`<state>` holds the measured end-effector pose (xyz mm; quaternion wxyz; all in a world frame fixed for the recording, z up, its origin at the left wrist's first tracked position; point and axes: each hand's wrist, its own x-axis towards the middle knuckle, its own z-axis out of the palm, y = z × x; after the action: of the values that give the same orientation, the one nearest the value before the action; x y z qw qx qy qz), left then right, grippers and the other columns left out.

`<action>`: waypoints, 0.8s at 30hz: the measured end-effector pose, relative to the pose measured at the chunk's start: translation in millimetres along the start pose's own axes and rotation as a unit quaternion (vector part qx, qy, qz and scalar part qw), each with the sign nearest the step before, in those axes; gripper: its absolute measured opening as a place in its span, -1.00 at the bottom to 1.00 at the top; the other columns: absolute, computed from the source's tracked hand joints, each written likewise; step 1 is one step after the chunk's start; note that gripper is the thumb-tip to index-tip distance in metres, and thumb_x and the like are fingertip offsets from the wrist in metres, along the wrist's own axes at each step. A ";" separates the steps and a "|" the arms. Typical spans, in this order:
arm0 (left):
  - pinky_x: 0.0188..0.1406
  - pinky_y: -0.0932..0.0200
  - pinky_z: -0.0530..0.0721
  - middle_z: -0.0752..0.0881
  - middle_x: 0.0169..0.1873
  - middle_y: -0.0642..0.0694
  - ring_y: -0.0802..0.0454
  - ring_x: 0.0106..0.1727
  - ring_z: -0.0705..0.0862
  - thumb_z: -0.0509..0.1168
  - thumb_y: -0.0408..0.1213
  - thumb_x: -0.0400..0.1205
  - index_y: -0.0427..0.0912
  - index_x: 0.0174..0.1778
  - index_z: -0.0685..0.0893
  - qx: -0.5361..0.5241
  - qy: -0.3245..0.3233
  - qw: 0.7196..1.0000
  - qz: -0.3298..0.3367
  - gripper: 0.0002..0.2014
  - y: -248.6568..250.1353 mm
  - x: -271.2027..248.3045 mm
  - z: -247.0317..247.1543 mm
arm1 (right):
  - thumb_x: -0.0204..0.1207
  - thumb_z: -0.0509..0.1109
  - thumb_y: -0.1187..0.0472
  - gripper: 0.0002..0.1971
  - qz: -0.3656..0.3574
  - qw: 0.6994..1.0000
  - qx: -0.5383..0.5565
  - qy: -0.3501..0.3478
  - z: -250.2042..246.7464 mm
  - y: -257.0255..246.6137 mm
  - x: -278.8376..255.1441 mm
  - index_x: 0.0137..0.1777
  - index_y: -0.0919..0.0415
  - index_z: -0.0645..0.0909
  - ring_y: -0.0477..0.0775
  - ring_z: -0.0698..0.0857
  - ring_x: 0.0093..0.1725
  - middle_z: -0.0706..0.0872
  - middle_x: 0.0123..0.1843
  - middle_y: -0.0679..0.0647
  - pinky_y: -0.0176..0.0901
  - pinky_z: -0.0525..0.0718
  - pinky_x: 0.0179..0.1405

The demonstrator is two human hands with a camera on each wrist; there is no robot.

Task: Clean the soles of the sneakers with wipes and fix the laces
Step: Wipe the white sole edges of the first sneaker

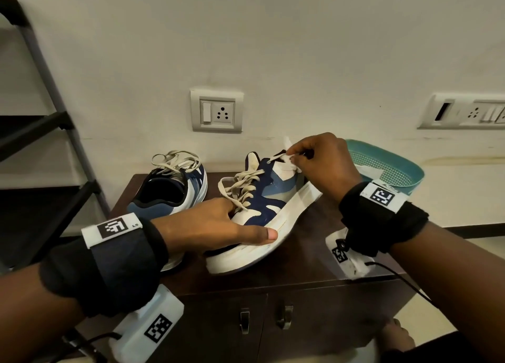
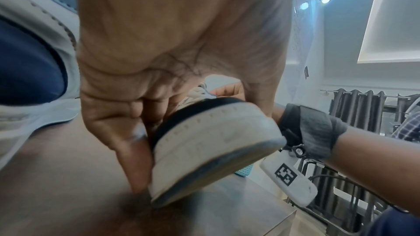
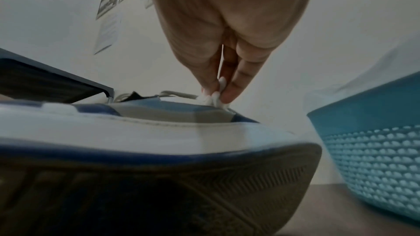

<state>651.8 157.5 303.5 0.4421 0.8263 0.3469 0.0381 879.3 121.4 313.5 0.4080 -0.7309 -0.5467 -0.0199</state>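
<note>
Blue-and-white sneaker (image 1: 262, 215) sits tilted on its side at the middle of the dark wooden cabinet top (image 1: 308, 256), sole edge raised. The left hand (image 1: 216, 227) grips its heel end, thumb along the midsole. The right hand (image 1: 325, 162) pinches a white wipe (image 1: 287, 159) against the toe. Its mate (image 1: 172, 188) stands at the cabinet's left edge; a teal basket (image 1: 388, 166) occupies the far right corner.
</note>
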 end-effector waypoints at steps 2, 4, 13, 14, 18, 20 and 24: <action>-0.50 0.65 0.47 0.61 -0.48 0.67 0.68 -0.36 0.61 0.49 0.12 0.55 0.18 -0.13 0.57 -0.005 -0.002 1.000 -0.002 -0.77 -0.2 0.4 0.3 | 0.53 0.50 0.31 -0.85 0.002 1.000 0.013 -0.006 1.8 -2.6 -3.0 -0.04 0.07 0.86 -0.12 0.76 -0.17 0.84 -0.17 -0.07 -0.25 0.73 -0.05; -0.50 0.66 0.46 0.61 -0.50 0.66 0.68 -0.38 0.61 0.48 0.13 0.55 0.17 -0.14 0.57 -0.004 -0.001 1.000 -0.006 -0.77 -0.7 1.8 0.3 | 0.52 0.53 0.28 -0.86 -0.012 0.998 0.042 -0.039 5.3 -10.8 -10.5 -0.05 0.04 0.86 -0.20 0.77 -0.18 0.83 -0.21 -0.14 -0.44 0.68 -0.15; -0.49 0.64 0.42 0.66 -0.52 0.49 0.48 -0.37 0.65 0.47 0.22 0.52 0.13 -0.20 0.61 0.008 0.015 1.000 -0.019 -0.72 -5.0 3.8 -2.4 | 0.50 0.52 0.30 -0.85 0.014 1.000 -0.004 -0.018 2.6 6.7 -5.9 -0.04 0.05 0.86 -0.12 0.76 -0.19 0.84 -0.19 -0.03 -0.19 0.76 -0.01; -0.48 0.64 0.42 0.66 -0.51 0.51 0.48 -0.36 0.66 0.47 0.21 0.52 0.13 -0.19 0.61 0.006 0.013 1.000 -0.018 -0.73 -5.3 3.9 -2.3 | 0.50 0.53 0.30 -0.85 0.006 1.000 0.002 -0.025 4.3 4.3 -8.5 -0.04 0.04 0.86 -0.14 0.76 -0.19 0.84 -0.19 -0.05 -0.32 0.73 -0.05; -0.48 0.65 0.45 0.65 -0.51 0.58 0.59 -0.40 0.64 0.47 0.17 0.54 0.12 -0.17 0.62 -0.005 0.009 1.000 -0.021 -0.75 -6.1 6.0 -2.4 | 0.50 0.54 0.27 -0.85 -0.021 0.998 0.019 -0.062 6.7 -3.5 -16.1 -0.05 0.00 0.86 -0.22 0.77 -0.17 0.82 -0.22 -0.15 -0.60 0.57 -0.22; -0.49 0.65 0.44 0.63 -0.54 0.58 0.62 -0.44 0.62 0.46 0.16 0.56 0.11 -0.19 0.61 -0.004 0.007 1.000 -0.020 -0.75 -5.0 5.4 -2.0 | 0.51 0.53 0.30 -0.85 -0.015 0.999 -0.002 -0.048 3.9 4.9 -10.4 -0.06 0.03 0.86 -0.18 0.78 -0.18 0.85 -0.20 -0.07 -0.43 0.66 -0.15; -0.52 0.65 0.42 0.62 -0.56 0.57 0.60 -0.45 0.61 0.45 0.17 0.56 0.13 -0.19 0.60 -0.004 0.006 1.000 -0.018 -0.75 -5.5 4.9 -1.9 | 0.50 0.49 0.33 -0.84 0.008 0.999 -0.035 -0.028 -3.6 16.8 -2.3 -0.06 0.09 0.86 -0.09 0.76 -0.19 0.85 -0.18 0.00 -0.36 0.65 -0.16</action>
<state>651.8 163.8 299.3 0.4439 0.8179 0.3642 0.0360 893.5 116.2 305.2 0.3665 -0.7493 -0.5514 -0.0152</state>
